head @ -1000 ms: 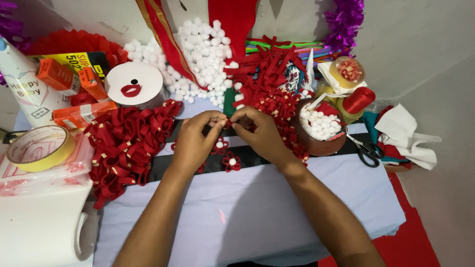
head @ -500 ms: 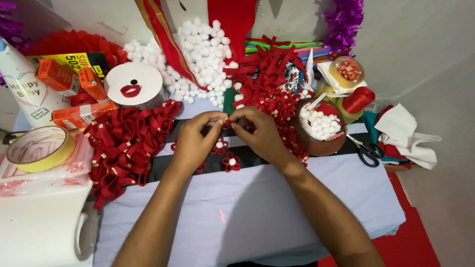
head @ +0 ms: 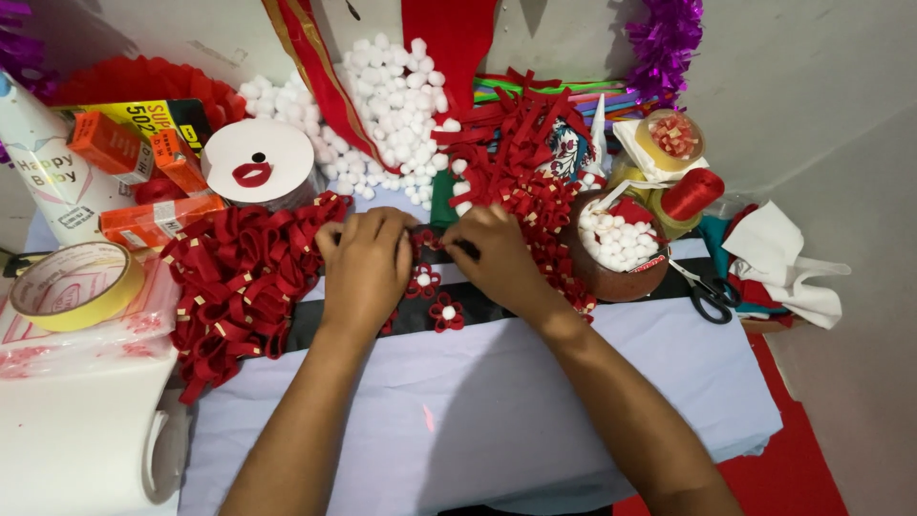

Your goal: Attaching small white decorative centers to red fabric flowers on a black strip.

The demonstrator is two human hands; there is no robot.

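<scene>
Fingertips of left hand (head: 366,263) and right hand (head: 494,256) together pinch red ribbon piece (head: 427,239)

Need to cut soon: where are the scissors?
In the head view, the scissors lie on the person's right, between the brown bowl and the white cloth.

wall (head: 812,86): plain grey | table (head: 478,430): pale lilac cloth | floor (head: 793,478): red | light: even

matt red ribbon loops (head: 239,287), fluffy white pompoms (head: 396,105)
</scene>
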